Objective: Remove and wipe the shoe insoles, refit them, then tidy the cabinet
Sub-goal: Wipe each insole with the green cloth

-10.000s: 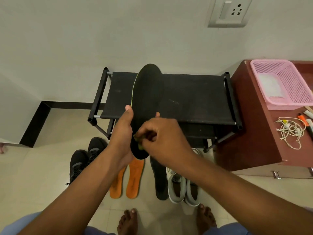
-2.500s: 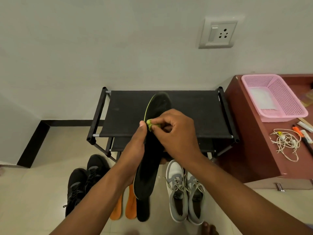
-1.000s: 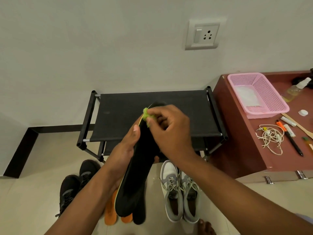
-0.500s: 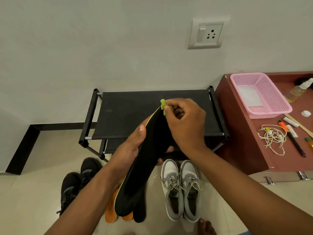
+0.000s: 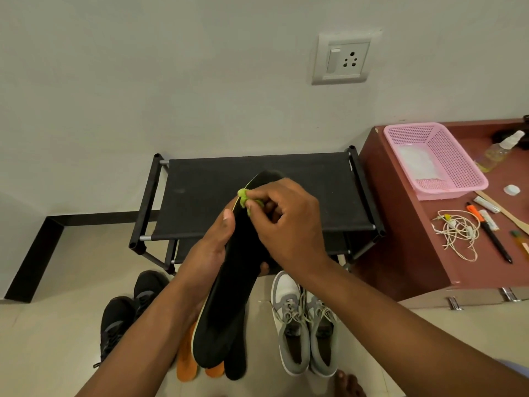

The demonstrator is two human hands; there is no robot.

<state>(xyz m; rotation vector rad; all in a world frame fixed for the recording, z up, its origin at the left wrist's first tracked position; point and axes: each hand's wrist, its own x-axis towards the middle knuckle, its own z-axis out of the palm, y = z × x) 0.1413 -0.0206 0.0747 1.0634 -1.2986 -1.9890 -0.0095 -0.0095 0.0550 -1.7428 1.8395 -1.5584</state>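
My left hand (image 5: 210, 250) grips a long black insole (image 5: 229, 305) with a yellow-green edge, tilted over the floor in front of the black shoe rack (image 5: 257, 196). My right hand (image 5: 286, 224) pinches a small green cloth (image 5: 245, 199) against the insole's upper part. On the floor below lie two orange insoles (image 5: 187, 368) and another black insole (image 5: 236, 365), partly hidden by the held one. A pair of grey and white sneakers (image 5: 303, 325) stands to the right, and a pair of black shoes (image 5: 126, 310) to the left.
A reddish-brown cabinet (image 5: 415, 253) stands at the right with a pink basket (image 5: 432, 161), a spray bottle (image 5: 498, 153), a tangled white cord (image 5: 458, 233), pens and small items on top. A wall socket (image 5: 342, 61) is above the rack. My bare toes (image 5: 347, 382) show at the bottom.
My right hand with the green cloth has slid down the insole's edge from near its tip. The insole stays held in my left hand.
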